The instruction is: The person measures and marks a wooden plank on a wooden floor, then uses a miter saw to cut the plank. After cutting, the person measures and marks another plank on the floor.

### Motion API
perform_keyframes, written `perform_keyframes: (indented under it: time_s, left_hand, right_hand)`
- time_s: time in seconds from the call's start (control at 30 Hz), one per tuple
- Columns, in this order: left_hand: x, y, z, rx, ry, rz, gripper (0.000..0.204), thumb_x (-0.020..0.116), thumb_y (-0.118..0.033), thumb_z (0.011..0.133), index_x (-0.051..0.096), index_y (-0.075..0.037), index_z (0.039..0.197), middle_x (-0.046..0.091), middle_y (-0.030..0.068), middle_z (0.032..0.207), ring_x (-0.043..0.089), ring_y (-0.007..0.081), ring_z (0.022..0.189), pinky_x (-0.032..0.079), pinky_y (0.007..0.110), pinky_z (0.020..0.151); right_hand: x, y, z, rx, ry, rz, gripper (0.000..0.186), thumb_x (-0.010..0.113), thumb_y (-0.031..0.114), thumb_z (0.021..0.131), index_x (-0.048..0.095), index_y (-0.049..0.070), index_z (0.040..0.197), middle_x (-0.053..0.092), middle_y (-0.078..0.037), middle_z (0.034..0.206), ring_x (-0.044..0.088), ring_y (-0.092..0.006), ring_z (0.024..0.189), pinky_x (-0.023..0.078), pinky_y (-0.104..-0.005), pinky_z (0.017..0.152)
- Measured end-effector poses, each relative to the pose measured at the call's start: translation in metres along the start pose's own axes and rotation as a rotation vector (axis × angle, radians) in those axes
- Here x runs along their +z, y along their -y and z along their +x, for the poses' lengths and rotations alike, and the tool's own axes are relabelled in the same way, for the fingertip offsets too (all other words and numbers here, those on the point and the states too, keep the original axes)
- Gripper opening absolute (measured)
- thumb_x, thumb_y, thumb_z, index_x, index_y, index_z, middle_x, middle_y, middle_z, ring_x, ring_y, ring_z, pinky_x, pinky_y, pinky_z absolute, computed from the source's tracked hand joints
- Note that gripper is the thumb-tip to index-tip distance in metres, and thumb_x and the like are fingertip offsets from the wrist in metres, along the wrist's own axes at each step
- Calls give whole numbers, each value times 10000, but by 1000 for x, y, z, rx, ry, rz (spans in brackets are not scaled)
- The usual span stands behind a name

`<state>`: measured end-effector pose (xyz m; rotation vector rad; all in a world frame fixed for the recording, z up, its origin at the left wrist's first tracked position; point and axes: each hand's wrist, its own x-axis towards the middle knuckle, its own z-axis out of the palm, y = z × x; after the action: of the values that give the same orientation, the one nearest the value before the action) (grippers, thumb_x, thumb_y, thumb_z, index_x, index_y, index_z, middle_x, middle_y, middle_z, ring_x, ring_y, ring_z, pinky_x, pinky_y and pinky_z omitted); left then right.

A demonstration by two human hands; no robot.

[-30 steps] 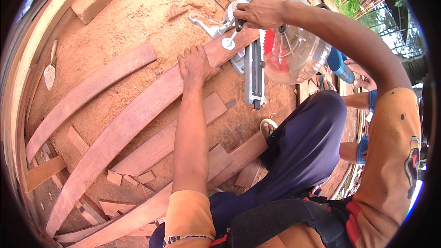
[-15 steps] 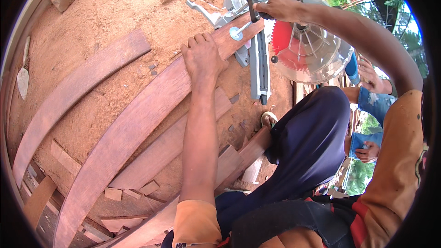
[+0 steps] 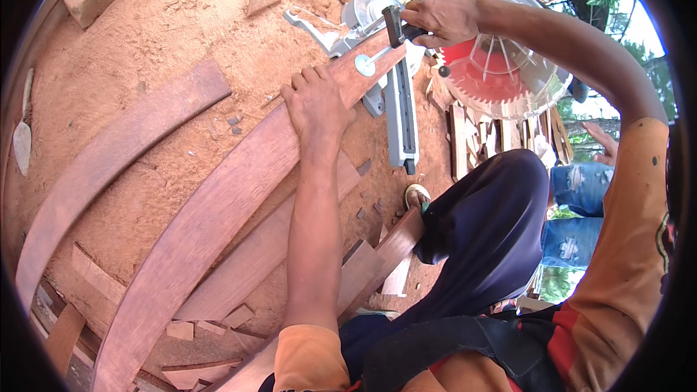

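Observation:
A long curved reddish-brown wooden board (image 3: 210, 203) runs from the lower left up to a mitre saw (image 3: 501, 65) with a red blade under a clear guard. My left hand (image 3: 318, 105) presses on the board, its fingers curled over the far edge and its thumb side hidden. Near the board's upper end, a clamp's round metal pad (image 3: 365, 65) bears on the wood. My right hand (image 3: 446, 16) is closed round the black knob (image 3: 412, 33) of that clamp. The raised blade stands to the right of the board, beneath my right forearm.
Another curved board (image 3: 120, 152) lies on the sawdust-covered ground at left. Offcuts (image 3: 94, 272) and a flat plank (image 3: 268, 261) lie below the held board. A trowel-shaped tool (image 3: 22, 145) rests at far left. Another person's hand (image 3: 602, 144) and torn jeans show at right.
My right hand has turned and its fingers wrap further round the clamp knob. The other person's hand has drawn away from the saw. The view has shifted slightly.

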<state>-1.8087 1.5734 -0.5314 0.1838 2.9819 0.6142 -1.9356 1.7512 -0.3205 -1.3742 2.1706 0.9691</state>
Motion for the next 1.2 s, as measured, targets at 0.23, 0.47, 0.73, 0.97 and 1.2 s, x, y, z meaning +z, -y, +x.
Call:
perform_keyframes:
  time_s: [0.23, 0.47, 0.73, 0.97, 1.2]
  left_hand:
    - [-3, 0, 0, -9, 18, -17, 838, 908, -540, 678, 585, -34, 1263, 657, 115, 1206, 630, 249, 1170, 500, 455, 971]
    - [-5, -16, -3, 5, 69, -19, 889, 901, -568, 684, 568, -37, 1315, 655, 129, 1249, 606, 295, 1220, 476, 477, 1022]
    - [16, 6, -1, 77, -431, -413, 894, 675, -663, 904, 498, 14, 1459, 614, 201, 1355, 544, 356, 1308, 405, 494, 1131]
    - [17, 17, -66, -404, -759, -1909, 639, 484, -556, 1054, 551, 8, 1348, 621, 176, 1289, 547, 307, 1253, 420, 449, 1067]
    - [-13, 7, -161, -641, -937, -1551, 451, 464, -424, 1094, 598, -4, 1190, 643, 152, 1149, 576, 248, 1124, 439, 404, 946]
  right_hand:
    - [3, 36, 15, 1039, 273, 1162, 514, 444, 549, 1028, 571, 118, 779, 451, 30, 639, 416, -136, 529, 339, -378, 497]
    - [19, 48, -20, 752, 41, 555, 932, 399, 880, 916, 701, 8, 788, 713, -166, 752, 743, -279, 719, 587, -487, 648]
    - [16, 205, -37, 466, -690, 909, 695, 485, 588, 1036, 494, 12, 1425, 670, -216, 1154, 674, -361, 1074, 527, -491, 931]
    - [20, 253, 32, 265, -967, 1074, 971, 410, 717, 993, 361, -104, 1510, 459, -334, 1456, 436, -458, 1380, 322, -562, 1149]
    - [-9, 284, 8, -201, -1302, 1028, 1019, 412, 752, 985, 318, -83, 1562, 295, -338, 1611, 221, -476, 1541, 132, -571, 1260]
